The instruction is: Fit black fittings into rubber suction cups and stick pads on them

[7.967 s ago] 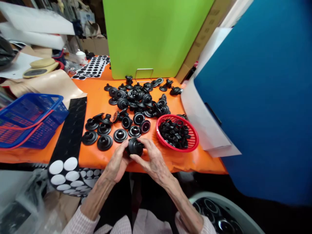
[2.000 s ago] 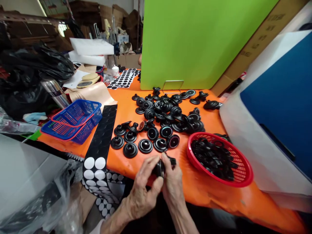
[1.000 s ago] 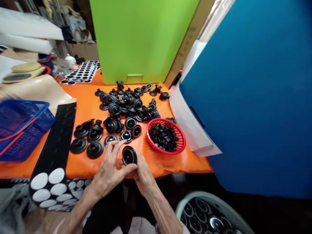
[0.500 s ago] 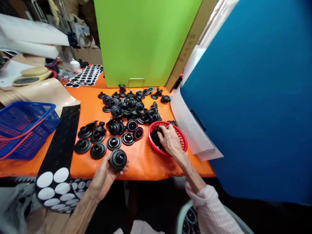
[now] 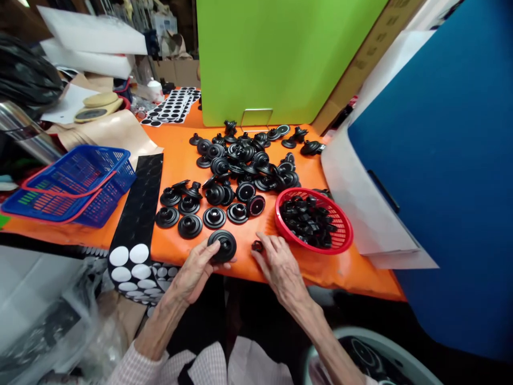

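Orange table's near edge is where it all happens: my left hand [image 5: 196,267] grips the round black disc part [image 5: 222,245] flat, hub up, while my right hand [image 5: 280,264] pinches a small black ring [image 5: 257,246] just to its right.

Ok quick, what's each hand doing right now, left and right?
Left hand: closed on a round black ribbed part at the table edge.
Right hand: fingertips pinch a small black ring piece.
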A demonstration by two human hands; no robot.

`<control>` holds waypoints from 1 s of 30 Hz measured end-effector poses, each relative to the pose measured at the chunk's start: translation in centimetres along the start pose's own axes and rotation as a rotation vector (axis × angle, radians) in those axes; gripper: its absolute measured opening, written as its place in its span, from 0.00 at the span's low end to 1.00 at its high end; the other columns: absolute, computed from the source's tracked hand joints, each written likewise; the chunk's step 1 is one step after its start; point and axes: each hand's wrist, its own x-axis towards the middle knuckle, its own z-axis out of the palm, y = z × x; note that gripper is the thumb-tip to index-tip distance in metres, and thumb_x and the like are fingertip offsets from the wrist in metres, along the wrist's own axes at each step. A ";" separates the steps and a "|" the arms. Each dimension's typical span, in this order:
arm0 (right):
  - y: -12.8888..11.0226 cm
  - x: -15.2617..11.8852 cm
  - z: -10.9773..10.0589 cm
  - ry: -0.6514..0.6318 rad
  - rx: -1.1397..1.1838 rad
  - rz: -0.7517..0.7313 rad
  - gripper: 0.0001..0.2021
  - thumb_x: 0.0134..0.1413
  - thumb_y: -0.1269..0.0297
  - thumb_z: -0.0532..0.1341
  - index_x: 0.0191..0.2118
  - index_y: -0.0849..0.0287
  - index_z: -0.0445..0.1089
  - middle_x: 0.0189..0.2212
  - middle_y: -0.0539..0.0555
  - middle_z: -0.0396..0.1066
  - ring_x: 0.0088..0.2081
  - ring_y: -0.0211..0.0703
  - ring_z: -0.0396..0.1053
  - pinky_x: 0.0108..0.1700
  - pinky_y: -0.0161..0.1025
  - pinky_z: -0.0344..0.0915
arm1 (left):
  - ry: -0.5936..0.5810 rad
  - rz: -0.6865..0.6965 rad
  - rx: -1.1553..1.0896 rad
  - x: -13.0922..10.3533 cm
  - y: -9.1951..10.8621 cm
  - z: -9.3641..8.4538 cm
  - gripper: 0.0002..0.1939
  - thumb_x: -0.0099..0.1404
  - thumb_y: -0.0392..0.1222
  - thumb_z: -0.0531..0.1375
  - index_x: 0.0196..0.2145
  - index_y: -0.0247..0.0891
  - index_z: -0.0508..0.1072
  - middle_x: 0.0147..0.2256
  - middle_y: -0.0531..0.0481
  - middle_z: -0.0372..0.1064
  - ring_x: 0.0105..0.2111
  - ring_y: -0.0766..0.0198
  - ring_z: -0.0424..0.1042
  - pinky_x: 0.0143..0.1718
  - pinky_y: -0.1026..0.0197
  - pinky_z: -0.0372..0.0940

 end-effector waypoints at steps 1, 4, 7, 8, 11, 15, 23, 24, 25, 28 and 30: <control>0.2 -0.4 0.7 -0.033 0.007 0.020 0.16 0.63 0.60 0.52 0.53 0.57 0.64 0.42 0.61 0.69 0.45 0.54 0.68 0.46 0.52 0.68 | -0.004 0.003 -0.003 -0.1 0.0 0.0 0.14 0.60 0.47 0.64 0.38 0.31 0.75 0.39 0.42 0.75 0.37 0.57 0.76 0.37 0.60 0.68; 0.8 -0.9 1.2 -0.083 0.061 0.044 0.15 0.63 0.61 0.52 0.52 0.56 0.65 0.44 0.60 0.67 0.46 0.52 0.66 0.49 0.51 0.68 | 0.008 0.001 -0.007 -0.1 0.2 0.0 0.14 0.59 0.46 0.64 0.39 0.32 0.75 0.40 0.43 0.75 0.38 0.55 0.76 0.40 0.56 0.69; 0.8 -0.9 0.8 -0.073 0.076 0.041 0.12 0.63 0.65 0.50 0.49 0.56 0.66 0.41 0.59 0.68 0.45 0.50 0.66 0.49 0.50 0.67 | 0.016 -0.002 0.005 -0.1 0.0 0.1 0.15 0.58 0.45 0.65 0.40 0.32 0.75 0.40 0.42 0.75 0.38 0.54 0.76 0.42 0.53 0.69; 0.7 -0.9 0.8 -0.061 0.071 0.041 0.12 0.63 0.65 0.51 0.49 0.57 0.66 0.41 0.59 0.68 0.45 0.50 0.66 0.49 0.50 0.67 | 0.011 0.001 0.010 -0.1 -0.1 0.2 0.16 0.58 0.45 0.65 0.40 0.31 0.75 0.41 0.42 0.75 0.39 0.54 0.76 0.43 0.53 0.69; 0.5 -0.7 1.1 -0.046 0.012 0.025 0.17 0.62 0.62 0.52 0.54 0.59 0.63 0.41 0.60 0.68 0.43 0.51 0.66 0.47 0.51 0.67 | -0.006 0.023 0.037 -0.1 -0.4 0.4 0.16 0.58 0.45 0.65 0.40 0.31 0.75 0.39 0.42 0.75 0.39 0.55 0.76 0.43 0.53 0.69; 0.4 -0.2 1.4 -0.090 -0.023 0.013 0.15 0.62 0.62 0.52 0.51 0.58 0.67 0.36 0.59 0.68 0.39 0.51 0.65 0.43 0.49 0.68 | 0.027 0.050 0.077 -0.2 -0.5 0.5 0.17 0.58 0.47 0.65 0.40 0.31 0.75 0.38 0.43 0.75 0.38 0.56 0.76 0.43 0.54 0.69; -4.7 0.0 -0.8 0.005 0.398 0.169 0.09 0.60 0.59 0.58 0.44 0.55 0.67 0.33 0.53 0.70 0.34 0.43 0.68 0.38 0.42 0.69 | 0.043 0.123 0.151 0.0 -0.8 0.5 0.19 0.58 0.48 0.65 0.43 0.33 0.75 0.40 0.44 0.75 0.40 0.57 0.74 0.45 0.55 0.68; -5.2 -0.1 -0.8 0.025 0.422 0.172 0.09 0.59 0.59 0.59 0.44 0.55 0.67 0.33 0.53 0.70 0.34 0.43 0.68 0.38 0.41 0.69 | 0.049 0.139 0.182 0.0 -0.9 0.6 0.19 0.58 0.48 0.64 0.43 0.33 0.75 0.41 0.45 0.75 0.41 0.57 0.73 0.45 0.56 0.68; -5.5 -0.1 -0.7 0.043 0.439 0.170 0.09 0.59 0.60 0.59 0.44 0.55 0.67 0.33 0.53 0.70 0.34 0.43 0.68 0.39 0.41 0.69 | 0.056 0.154 0.218 0.0 -0.9 0.6 0.19 0.59 0.48 0.64 0.44 0.34 0.75 0.41 0.45 0.75 0.42 0.57 0.73 0.46 0.57 0.67; -5.8 -0.2 -0.1 0.070 0.445 0.153 0.09 0.59 0.61 0.59 0.45 0.56 0.68 0.34 0.54 0.71 0.35 0.43 0.69 0.39 0.42 0.69 | 0.071 0.192 0.304 0.0 -1.0 0.8 0.19 0.60 0.48 0.63 0.45 0.33 0.74 0.43 0.44 0.75 0.45 0.56 0.72 0.49 0.58 0.65; -5.8 -0.3 0.4 0.083 0.420 0.128 0.10 0.59 0.62 0.59 0.45 0.56 0.68 0.35 0.55 0.71 0.36 0.44 0.69 0.40 0.43 0.69 | 0.063 0.209 0.335 0.0 -1.1 0.8 0.18 0.61 0.47 0.61 0.46 0.33 0.74 0.45 0.44 0.74 0.48 0.56 0.71 0.52 0.58 0.63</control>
